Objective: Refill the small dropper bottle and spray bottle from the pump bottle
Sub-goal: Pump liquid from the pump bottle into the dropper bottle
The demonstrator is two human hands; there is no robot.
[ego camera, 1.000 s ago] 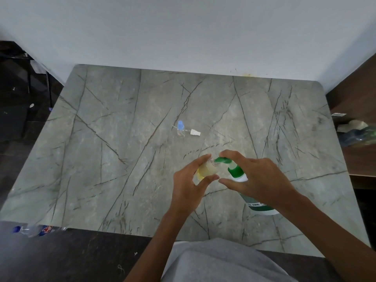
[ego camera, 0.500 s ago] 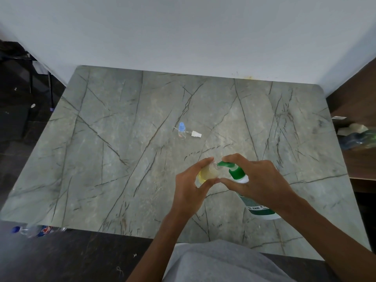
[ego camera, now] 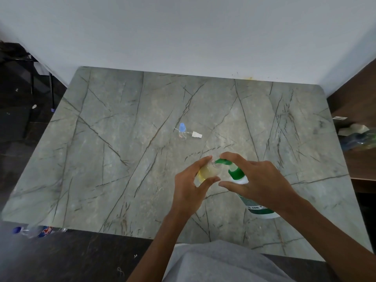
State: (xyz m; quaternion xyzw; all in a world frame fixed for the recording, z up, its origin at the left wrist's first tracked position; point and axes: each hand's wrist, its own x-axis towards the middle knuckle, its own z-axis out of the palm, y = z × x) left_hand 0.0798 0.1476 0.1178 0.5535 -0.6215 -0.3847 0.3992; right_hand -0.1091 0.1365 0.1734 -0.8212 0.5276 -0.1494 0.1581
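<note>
grey marble-look table (ego camera: 114, 163) crossed by dark veins, pushed against a pale wall (ego camera: 183, 33), filling most of the view. grey garment (ego camera: 219, 263) at the bottom edge, nearest the camera. dark wooden furniture (ego camera: 358, 110) off to the right, with a crumpled plastic bag (ego camera: 358, 137) resting on it. right of centre on the table, a pump bottle (ego camera: 258, 208) in white and green, tilted so its green pump head (ego camera: 223, 162) leans left toward the other hand. right hand (ego camera: 256, 180) draped over the top of that pump bottle, forefinger stretched along the pump head, thumb curled below it, remaining fingers loosely spread (how hard it presses cannot be told). left hand (ego camera: 191, 184) just beside it, thumb and forefinger closed around a small clear bottle (ego camera: 207, 171) holding yellowish liquid, mouth of the bottle right at the pump nozzle; whether nozzle and mouth touch cannot be told. well apart from both hands, near the middle of the table, a tiny clear bottle with a blue cap (ego camera: 182, 130), upright, and just to its right a small white spray cap (ego camera: 197, 135) lying on its side. at the bottom left, partly off the table edge, a clear plastic bottle with a blue lid (ego camera: 34, 231) lying down, blurred.
</note>
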